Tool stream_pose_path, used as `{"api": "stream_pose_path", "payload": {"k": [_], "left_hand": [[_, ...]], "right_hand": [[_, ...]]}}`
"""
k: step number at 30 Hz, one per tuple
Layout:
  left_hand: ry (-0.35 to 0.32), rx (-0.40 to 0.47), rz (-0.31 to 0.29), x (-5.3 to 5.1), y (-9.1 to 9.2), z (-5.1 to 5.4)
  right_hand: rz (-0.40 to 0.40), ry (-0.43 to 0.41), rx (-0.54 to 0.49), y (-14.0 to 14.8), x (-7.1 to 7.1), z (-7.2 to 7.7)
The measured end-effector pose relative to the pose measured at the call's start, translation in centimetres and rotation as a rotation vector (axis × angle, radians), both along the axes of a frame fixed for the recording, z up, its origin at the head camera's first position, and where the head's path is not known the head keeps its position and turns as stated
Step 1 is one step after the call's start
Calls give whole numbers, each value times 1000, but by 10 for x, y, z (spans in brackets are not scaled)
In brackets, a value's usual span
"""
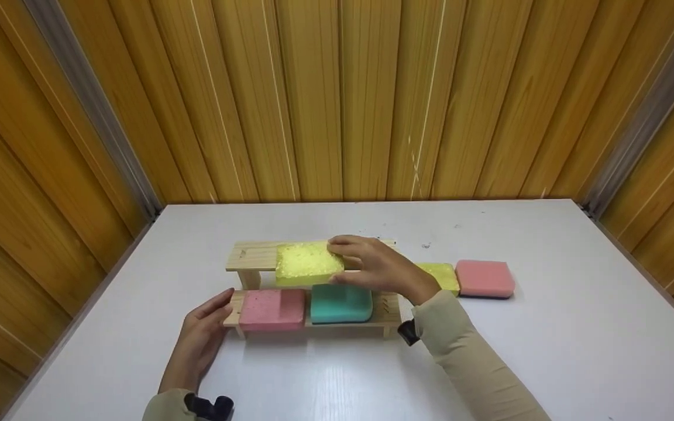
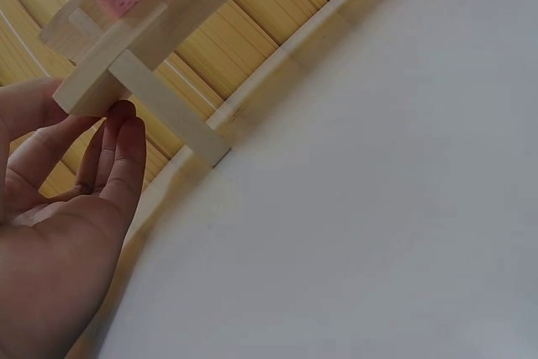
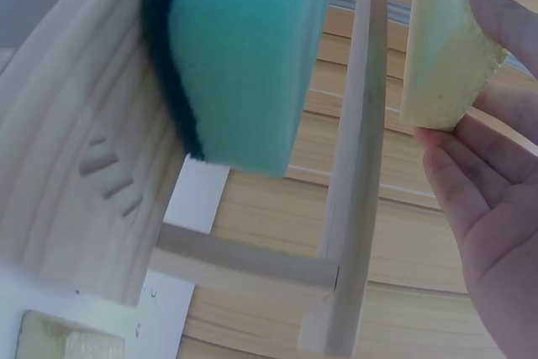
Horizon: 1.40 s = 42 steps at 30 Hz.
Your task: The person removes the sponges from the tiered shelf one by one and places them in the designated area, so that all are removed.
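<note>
A two-tier wooden rack [image 1: 386, 309] stands on the table. My left hand [image 1: 201, 334] grips the left end of its lower shelf, and in the left wrist view the fingers [image 2: 128, 153] curl under that board. Between thumb and fingers, my right hand [image 1: 381, 264] pinches a yellow sponge [image 1: 309, 263] by its right side, at the upper shelf. Whether this sponge touches the shelf I cannot tell. On the lower shelf lie a pink sponge [image 1: 271, 310] at left and a green sponge [image 1: 341, 304] with a dark scouring layer [image 3: 168, 65] beside it.
Right of the rack, a second yellow sponge [image 1: 442, 277], partly hidden by my right wrist, lies beside a salmon-pink sponge [image 1: 485, 278] on the white table [image 1: 577, 351]. Wood-patterned walls [image 1: 366, 105] rise behind the table and at both sides.
</note>
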<state>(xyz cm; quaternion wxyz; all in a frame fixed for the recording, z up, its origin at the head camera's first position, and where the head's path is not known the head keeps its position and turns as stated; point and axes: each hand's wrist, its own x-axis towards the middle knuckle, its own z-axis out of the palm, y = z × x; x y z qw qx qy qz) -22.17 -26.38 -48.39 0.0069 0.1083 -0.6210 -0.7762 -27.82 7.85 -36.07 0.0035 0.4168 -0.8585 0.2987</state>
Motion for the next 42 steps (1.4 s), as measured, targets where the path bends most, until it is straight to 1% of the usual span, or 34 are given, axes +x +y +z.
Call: {"api": "stream_pose_path", "payload": {"k": [3, 6, 13, 19, 25, 31, 37, 42], "left_hand": [[6, -7, -14, 1, -1, 0], [8, -7, -19, 1, -3, 1], [-7, 7, 0, 3, -4, 1], [10, 10, -12, 3, -3, 1], [7, 21, -9, 4, -4, 3], [18, 8, -18, 4, -3, 1], [31, -22, -3, 3, -3, 0], [15, -5, 8, 3, -2, 0]], "right_hand": [[6, -27, -22, 5, 1, -3], [26, -21, -39, 9, 1, -5], [56, -14, -59, 19, 2, -10], [45, 28, -69, 31, 4, -11], [41, 50, -72, 44, 7, -13], [4, 26, -66, 54, 10, -12], [-21, 24, -67, 65, 13, -14], [-42, 28, -67, 72, 16, -16]]}}
